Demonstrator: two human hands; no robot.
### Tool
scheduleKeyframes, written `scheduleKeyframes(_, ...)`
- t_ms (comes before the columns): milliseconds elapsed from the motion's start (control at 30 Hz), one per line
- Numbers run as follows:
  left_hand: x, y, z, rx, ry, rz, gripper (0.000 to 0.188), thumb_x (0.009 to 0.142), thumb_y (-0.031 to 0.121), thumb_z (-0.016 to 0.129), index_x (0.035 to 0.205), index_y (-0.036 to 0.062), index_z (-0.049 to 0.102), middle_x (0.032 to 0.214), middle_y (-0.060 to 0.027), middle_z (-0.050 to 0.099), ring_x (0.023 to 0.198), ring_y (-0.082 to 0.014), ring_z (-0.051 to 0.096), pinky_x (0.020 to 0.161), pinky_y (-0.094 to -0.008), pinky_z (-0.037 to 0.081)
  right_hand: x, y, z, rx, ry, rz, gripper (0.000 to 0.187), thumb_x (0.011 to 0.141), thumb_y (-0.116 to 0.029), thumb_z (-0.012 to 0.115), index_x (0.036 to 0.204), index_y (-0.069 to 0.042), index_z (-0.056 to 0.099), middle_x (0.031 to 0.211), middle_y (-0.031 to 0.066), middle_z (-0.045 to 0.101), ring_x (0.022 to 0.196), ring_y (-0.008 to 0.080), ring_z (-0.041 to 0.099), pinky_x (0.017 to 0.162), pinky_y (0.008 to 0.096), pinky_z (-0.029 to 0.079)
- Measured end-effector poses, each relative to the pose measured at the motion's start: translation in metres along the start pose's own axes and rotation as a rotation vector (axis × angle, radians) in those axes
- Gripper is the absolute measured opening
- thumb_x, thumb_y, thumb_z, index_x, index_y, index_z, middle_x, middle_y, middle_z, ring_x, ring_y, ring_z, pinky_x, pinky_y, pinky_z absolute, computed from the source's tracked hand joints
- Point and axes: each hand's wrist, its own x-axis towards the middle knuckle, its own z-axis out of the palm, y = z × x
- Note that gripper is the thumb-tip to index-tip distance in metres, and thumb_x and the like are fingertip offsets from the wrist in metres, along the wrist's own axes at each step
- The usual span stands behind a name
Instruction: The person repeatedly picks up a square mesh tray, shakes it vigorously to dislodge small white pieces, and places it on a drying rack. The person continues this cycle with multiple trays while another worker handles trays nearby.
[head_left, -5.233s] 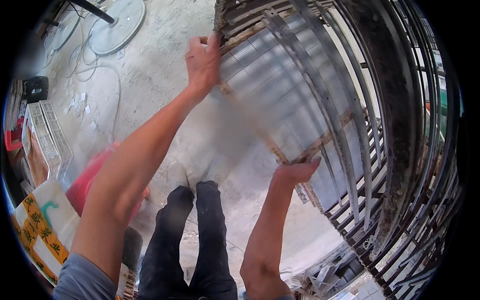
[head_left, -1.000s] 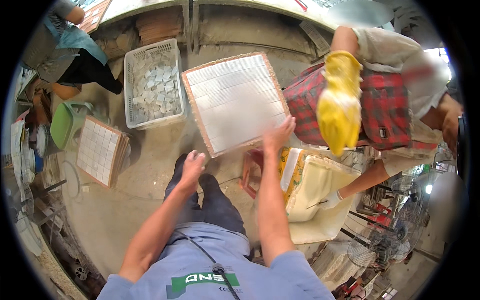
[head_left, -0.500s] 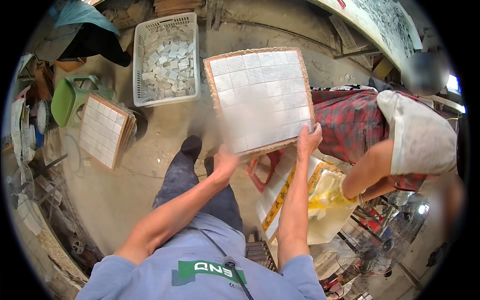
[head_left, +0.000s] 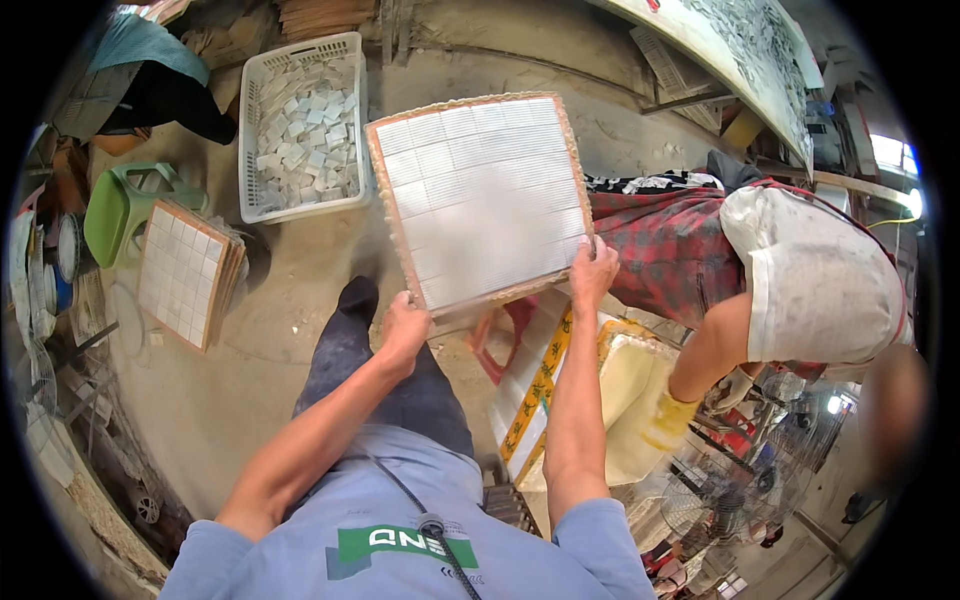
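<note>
In the middle of the frame, the tile-faced board (head_left: 470, 160) is between the left hand (head_left: 405, 325) at its lower-left corner and the right hand (head_left: 595, 268) at its lower-right. Left of it stands a plastic crate (head_left: 248, 140) with tile pieces (head_left: 315, 135) inside; farther left, a stack of tiled boards (head_left: 185, 272) sits beside a stool (head_left: 112, 218). A co-worker (head_left: 820, 270) is at right, below a worktable (head_left: 690, 50).

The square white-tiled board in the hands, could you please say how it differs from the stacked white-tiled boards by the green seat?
The held board is gripped by the left hand and right hand; the stacked boards are unheld. The held board looks finely ribbed; the stacked boards' front looks plain. Both show brownish edges.
</note>
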Motion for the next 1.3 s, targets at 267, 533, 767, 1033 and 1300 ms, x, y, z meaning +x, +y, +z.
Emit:
scheduleKeyframes(267, 0.001, -0.003, -0.001, 0.088, 0.068, -0.006, 0.035, 0.072, 0.015, 0.051, 0.102, -0.0043, 0.053, 0.094, -0.021, 0.059, 0.086, -0.0292, 0.058, 0.073, -0.0358, 0.043, -0.002, 0.001, -0.001, 0.008, 0.076, 0.017, 0.033, 0.08, -0.028, 0.051, 0.098, -0.001, 0.06, 0.094, 0.0174, 0.056, 0.092, 0.0328, 0.048, 0.084, 0.0397, 0.036)
scheduleKeyframes(533, -0.001, 0.01, -0.011, -0.154, -0.014, -0.03, 0.043, 0.074, 0.027, 0.057, 0.1, -0.006, 0.05, 0.091, -0.017, 0.056, 0.079, -0.0216, 0.056, 0.063, -0.0333, 0.049, 0.041, -0.012, -0.024, 0.018, -0.226, 0.239, 0.049, 0.083, -0.046, 0.043, 0.086, -0.001, 0.063, 0.085, 0.0231, 0.06, 0.084, 0.0366, 0.056, 0.074, 0.0421, 0.04)
scheduleKeyframes(767, -0.002, 0.018, -0.003, -0.465, -0.098, 0.008, 0.046, 0.078, 0.033, 0.056, 0.101, -0.006, 0.047, 0.095, -0.0116, 0.052, 0.084, -0.0177, 0.051, 0.067, -0.031, 0.045, 0.077, 0.04, 0.017, 0.58, -0.295, 0.357, 0.055, 0.086, -0.044, 0.042, 0.078, 0.007, 0.061, 0.076, 0.0173, 0.06, 0.071, 0.021, 0.055, 0.067, 0.0337, 0.041)
scheduleKeyframes(1033, 0.007, 0.01, -0.01, -0.872, -0.031, 0.183, 0.037, 0.083, 0.031, 0.049, 0.098, -0.002, 0.053, 0.093, -0.0067, 0.056, 0.085, -0.0141, 0.051, 0.076, -0.0274, 0.039, 0.027, 0.003, -0.02, 0.855, -0.207, 0.413, 0.045, 0.087, -0.036, 0.045, 0.071, 0.005, 0.057, 0.07, 0.0065, 0.056, 0.062, 0.0132, 0.052, 0.058, 0.0289, 0.043)
scheduleKeyframes(1300, -0.066, -0.002, -0.098, -0.694, 0.093, 0.236, 0.03, 0.086, 0.028, 0.044, 0.098, 0.0039, 0.057, 0.089, -0.0025, 0.058, 0.082, -0.0117, 0.054, 0.074, -0.0275, 0.042, -0.131, -0.048, -0.066, 1.066, 0.056, 0.68, 0.047, 0.086, -0.033, 0.048, 0.099, 0.012, 0.053, 0.097, 0.0122, 0.055, 0.089, 0.0181, 0.05, 0.08, 0.0306, 0.04)
